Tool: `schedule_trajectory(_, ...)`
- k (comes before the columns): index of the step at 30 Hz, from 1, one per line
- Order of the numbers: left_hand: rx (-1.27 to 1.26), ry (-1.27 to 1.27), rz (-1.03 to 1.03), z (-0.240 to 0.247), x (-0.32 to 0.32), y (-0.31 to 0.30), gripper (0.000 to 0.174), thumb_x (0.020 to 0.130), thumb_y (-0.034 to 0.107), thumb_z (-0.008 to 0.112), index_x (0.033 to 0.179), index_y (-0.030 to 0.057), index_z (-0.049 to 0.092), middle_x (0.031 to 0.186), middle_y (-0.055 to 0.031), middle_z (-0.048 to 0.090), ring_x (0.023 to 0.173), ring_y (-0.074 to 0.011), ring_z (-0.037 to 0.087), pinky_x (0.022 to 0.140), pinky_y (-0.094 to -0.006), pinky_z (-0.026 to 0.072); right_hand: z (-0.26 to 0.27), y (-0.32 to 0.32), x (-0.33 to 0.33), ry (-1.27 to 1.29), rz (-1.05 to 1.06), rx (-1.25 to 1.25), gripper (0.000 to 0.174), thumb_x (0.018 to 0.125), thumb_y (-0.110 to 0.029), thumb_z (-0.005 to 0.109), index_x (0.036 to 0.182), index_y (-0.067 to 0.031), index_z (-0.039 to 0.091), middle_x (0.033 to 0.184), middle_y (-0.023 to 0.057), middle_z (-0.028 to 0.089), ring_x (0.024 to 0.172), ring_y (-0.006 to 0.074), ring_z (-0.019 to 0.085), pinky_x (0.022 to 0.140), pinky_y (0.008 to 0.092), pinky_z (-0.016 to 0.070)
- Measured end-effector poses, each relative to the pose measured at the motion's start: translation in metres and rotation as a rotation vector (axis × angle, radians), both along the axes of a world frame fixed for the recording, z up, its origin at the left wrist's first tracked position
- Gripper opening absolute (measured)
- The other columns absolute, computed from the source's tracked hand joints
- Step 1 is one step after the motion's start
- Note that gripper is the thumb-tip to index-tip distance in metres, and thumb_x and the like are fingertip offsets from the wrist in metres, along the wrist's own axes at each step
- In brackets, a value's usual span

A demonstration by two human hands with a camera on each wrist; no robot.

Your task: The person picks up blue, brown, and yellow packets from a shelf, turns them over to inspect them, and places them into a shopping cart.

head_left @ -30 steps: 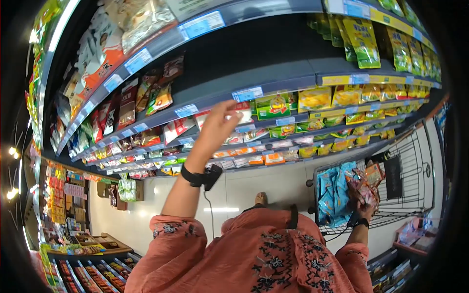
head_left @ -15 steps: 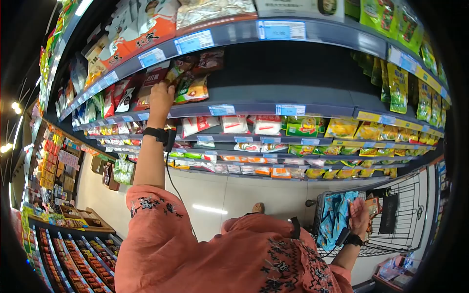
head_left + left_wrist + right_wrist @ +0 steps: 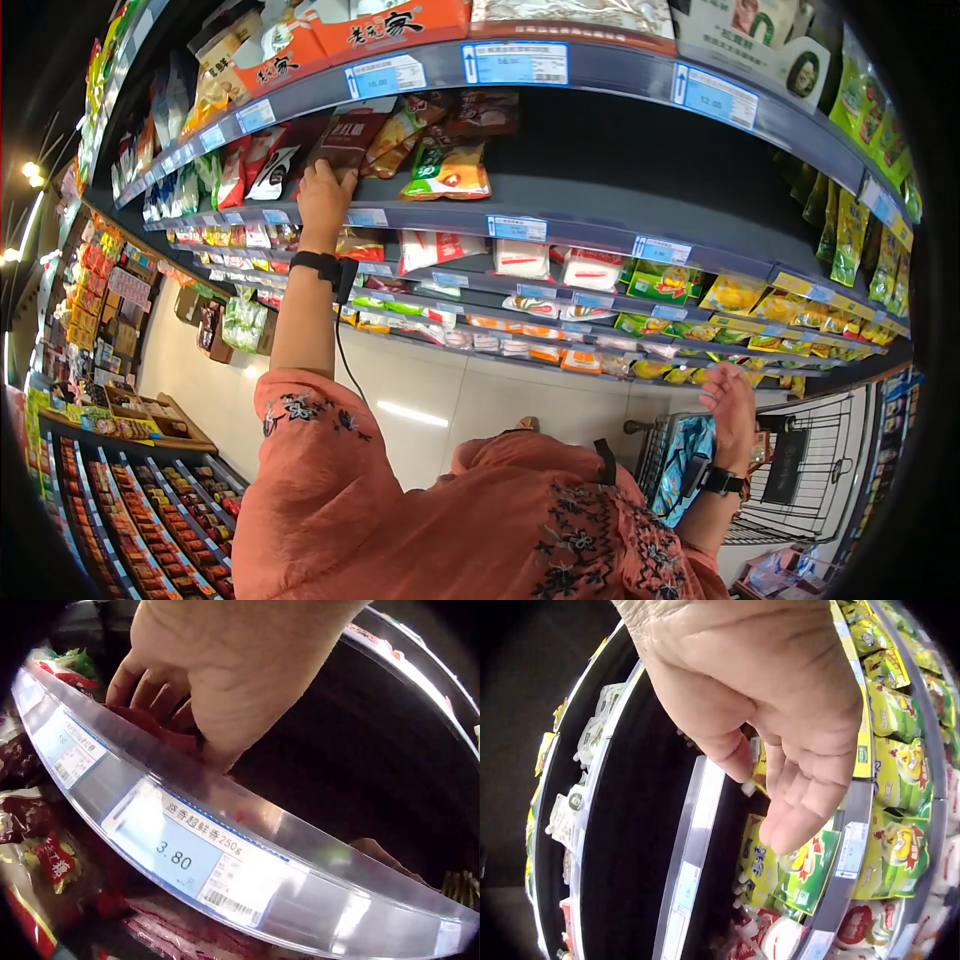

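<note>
On a middle shelf in the head view, my left hand (image 3: 325, 205) pinches the lower edge of a dark red bag (image 3: 350, 138). In the left wrist view the fingers of that hand (image 3: 232, 671) curl over a red packet edge (image 3: 161, 733) behind the shelf's price strip (image 3: 180, 859). Colourful packets (image 3: 448, 172) lie to the right of the bag. My right hand (image 3: 732, 408) is raised near the cart, fingers loosely bent, holding nothing. The right wrist view shows that hand (image 3: 780, 735) in front of shelves with green and yellow pouches (image 3: 810, 874).
A wire shopping cart (image 3: 815, 480) with blue packages (image 3: 690, 440) stands at the right. Lower shelves carry white bags (image 3: 521, 258) and yellow packets (image 3: 730, 293). A snack rack (image 3: 150, 510) stands at the lower left, and boxes (image 3: 218, 335) sit on the floor.
My left hand moved left from in front of the shelf edge to the dark red bag and took hold of its edge. My right hand let go of packages in the cart and rose.
</note>
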State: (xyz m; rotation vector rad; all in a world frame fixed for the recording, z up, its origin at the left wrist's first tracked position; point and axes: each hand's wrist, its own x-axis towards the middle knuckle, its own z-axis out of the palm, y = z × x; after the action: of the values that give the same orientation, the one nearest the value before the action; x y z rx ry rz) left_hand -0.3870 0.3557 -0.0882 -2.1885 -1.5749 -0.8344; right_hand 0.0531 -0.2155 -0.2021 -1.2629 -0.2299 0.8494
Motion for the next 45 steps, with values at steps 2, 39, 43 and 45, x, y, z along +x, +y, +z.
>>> schedule_trajectory(2,0.01,0.023,0.025,0.001,-0.002,0.009,0.051,0.082,0.042,0.071,0.11,0.0017,0.056,0.113,-0.0213,0.059,0.108,-0.0421,0.057,0.085,-0.0513,0.0512,0.004,0.014,-0.011,-0.023,0.008,-0.011,0.036,0.097,-0.034,0.06,0.118,-0.0051,0.059,0.097,0.0077,0.068,0.081,0.017,0.067,0.067,0.031,0.0561)
schedule_trajectory(39,-0.072,-0.101,-0.561,0.014,0.055,-0.077,0.028,0.088,0.028,0.065,0.081,0.0016,0.068,0.088,-0.0184,0.067,0.086,-0.0394,0.062,0.078,-0.0485,0.0476,0.049,0.096,-0.094,-0.042,0.229,0.037,0.027,0.1,-0.022,0.054,0.116,-0.0003,0.058,0.098,0.0124,0.068,0.082,0.0199,0.068,0.069,0.0334,0.0578)
schedule_trajectory(43,-0.158,-0.145,-0.572,0.006,0.057,-0.065,0.025,0.089,0.025,0.062,0.082,0.0009,0.067,0.09,-0.0186,0.067,0.088,-0.0401,0.061,0.079,-0.0489,0.0473,0.047,0.091,-0.095,-0.02,0.227,0.031,0.027,0.1,-0.022,0.053,0.116,-0.0008,0.058,0.099,0.0129,0.067,0.083,0.0209,0.068,0.07,0.0343,0.0571)
schedule_trajectory(45,-0.199,-0.192,-0.578,0.004,0.057,-0.064,0.025,0.09,0.024,0.059,0.084,-0.0003,0.064,0.088,-0.0204,0.066,0.086,-0.0405,0.062,0.076,-0.048,0.047,0.046,0.089,-0.096,-0.011,0.234,0.033,0.027,0.101,-0.022,0.053,0.116,-0.0005,0.058,0.099,0.0134,0.067,0.083,0.0214,0.068,0.071,0.035,0.0568)
